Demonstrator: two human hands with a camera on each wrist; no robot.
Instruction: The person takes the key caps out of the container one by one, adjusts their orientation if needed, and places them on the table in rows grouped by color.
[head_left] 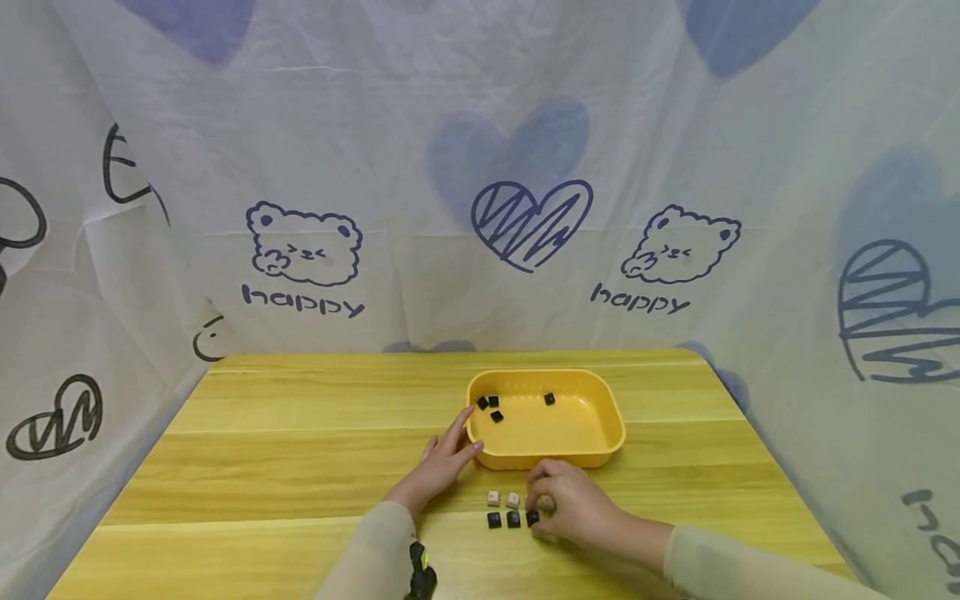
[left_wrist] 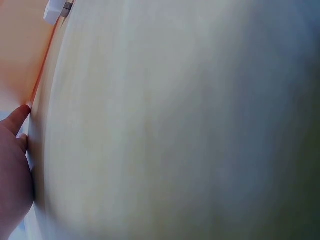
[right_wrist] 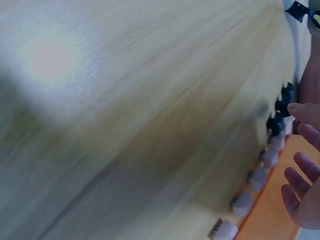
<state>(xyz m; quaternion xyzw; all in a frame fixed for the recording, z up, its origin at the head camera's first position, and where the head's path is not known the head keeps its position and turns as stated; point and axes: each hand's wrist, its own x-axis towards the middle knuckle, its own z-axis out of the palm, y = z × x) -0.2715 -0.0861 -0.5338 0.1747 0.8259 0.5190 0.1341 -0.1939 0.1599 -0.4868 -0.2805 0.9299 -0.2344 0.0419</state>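
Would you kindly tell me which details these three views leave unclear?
- Head view: the right hand covers some keycaps, so whether its grip holds one is hidden.
- Head view: legends on the keycaps in the yellow tray are too small.
- Left wrist view: the left hand is cut off by the edge; the table is blurred.

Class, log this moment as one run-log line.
left hand: open, touching yellow tray | right hand: curled over small key caps on table | tray holds four black caps
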